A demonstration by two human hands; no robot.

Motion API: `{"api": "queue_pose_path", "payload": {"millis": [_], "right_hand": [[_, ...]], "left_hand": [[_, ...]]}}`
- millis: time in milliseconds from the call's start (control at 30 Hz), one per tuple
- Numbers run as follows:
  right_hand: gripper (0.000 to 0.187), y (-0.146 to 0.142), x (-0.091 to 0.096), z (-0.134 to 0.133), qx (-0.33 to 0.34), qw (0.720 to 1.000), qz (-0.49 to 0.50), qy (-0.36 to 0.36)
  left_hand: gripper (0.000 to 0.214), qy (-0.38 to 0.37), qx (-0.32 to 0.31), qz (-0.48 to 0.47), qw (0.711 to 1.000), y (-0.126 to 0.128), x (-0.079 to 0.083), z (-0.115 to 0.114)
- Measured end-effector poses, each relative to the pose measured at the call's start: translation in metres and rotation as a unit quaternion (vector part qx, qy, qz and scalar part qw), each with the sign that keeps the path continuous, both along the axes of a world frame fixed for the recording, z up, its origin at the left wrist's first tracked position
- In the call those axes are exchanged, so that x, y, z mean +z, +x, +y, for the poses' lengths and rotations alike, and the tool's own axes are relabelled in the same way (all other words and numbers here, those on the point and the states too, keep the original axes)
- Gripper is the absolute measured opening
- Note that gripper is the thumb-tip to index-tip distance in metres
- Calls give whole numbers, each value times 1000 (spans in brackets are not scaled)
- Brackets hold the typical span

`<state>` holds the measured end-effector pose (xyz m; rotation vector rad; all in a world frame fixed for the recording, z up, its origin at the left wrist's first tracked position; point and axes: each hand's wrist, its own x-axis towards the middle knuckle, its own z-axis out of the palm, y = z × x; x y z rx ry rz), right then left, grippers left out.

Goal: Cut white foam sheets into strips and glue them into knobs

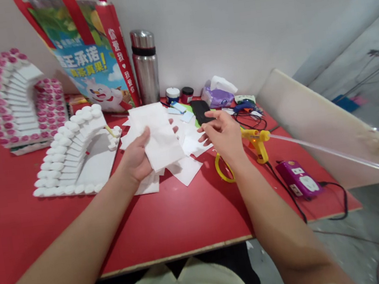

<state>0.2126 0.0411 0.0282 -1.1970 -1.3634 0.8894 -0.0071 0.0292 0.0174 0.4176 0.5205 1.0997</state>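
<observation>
My left hand [138, 160] grips a white rectangular foam sheet [158, 134] from below and holds it tilted above the red table [171, 219]. My right hand [221, 133] hovers to its right with the fingers loosely spread and nothing in them. Under both hands lie several white foam offcuts [186, 168]. A yellow pair of scissors [223, 170] lies partly under my right wrist.
A white bottle-cap stair model [72, 155] stands left, a pink one [24, 103] behind it. Against the wall are a printed shopping bag [89, 57], steel flask [145, 66] and small jars [172, 95]. A yellow glue gun [258, 142] and purple power strip [299, 178] sit at the right.
</observation>
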Motion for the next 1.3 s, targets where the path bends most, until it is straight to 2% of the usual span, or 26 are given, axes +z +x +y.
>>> {"api": "queue_pose_path", "payload": {"millis": [100, 200, 267, 333, 467, 533, 633, 700, 800, 933, 1000, 1100, 1200, 1300], "right_hand": [[19, 3, -1, 0, 81, 988, -130, 26], [16, -4, -3, -6, 174, 945, -272, 59], [15, -12, -6, -9, 185, 924, -328, 67], [16, -18, -11, -11, 168, 917, -352, 83], [20, -26, -25, -9, 141, 906, -357, 178], [27, -29, -31, -9, 117, 907, -356, 192], [42, -32, -35, -8, 84, 922, -350, 145], [47, -34, -36, -5, 90, 930, -338, 116], [44, -40, -38, 1, 115, 939, -313, 85], [30, -43, -35, 7, 131, 958, -249, 53], [24, -37, -31, 9, 103, 978, -176, 51], [26, -17, -24, 14, -3, 997, -57, 51], [23, 6, -21, 20, -123, 988, -24, 87], [26, 13, -19, 20, -169, 967, -64, 179]], "left_hand": [[57, 19, 45, 1, 999, -11, 7, 5], [57, 27, 74, 2, 997, -15, 7, 7], [57, 27, 89, 2, 996, -16, 6, 9], [56, 32, 106, 1, 994, -18, 6, 10], [53, 66, 149, -11, 987, -25, 7, 14], [53, 83, 152, -19, 985, -29, 7, 15], [52, 90, 136, -30, 986, -32, 5, 16], [51, 83, 138, -32, 986, -31, 3, 16], [52, 68, 135, -24, 988, -26, 1, 15], [54, 46, 102, -7, 994, -23, -2, 14], [55, 31, 82, -2, 996, -24, -3, 15], [55, 0, 55, 10, 998, -24, -3, 14], [56, -48, 21, 41, 998, -15, -2, 8], [55, -98, -46, 71, 991, -1, -2, -1]]}}
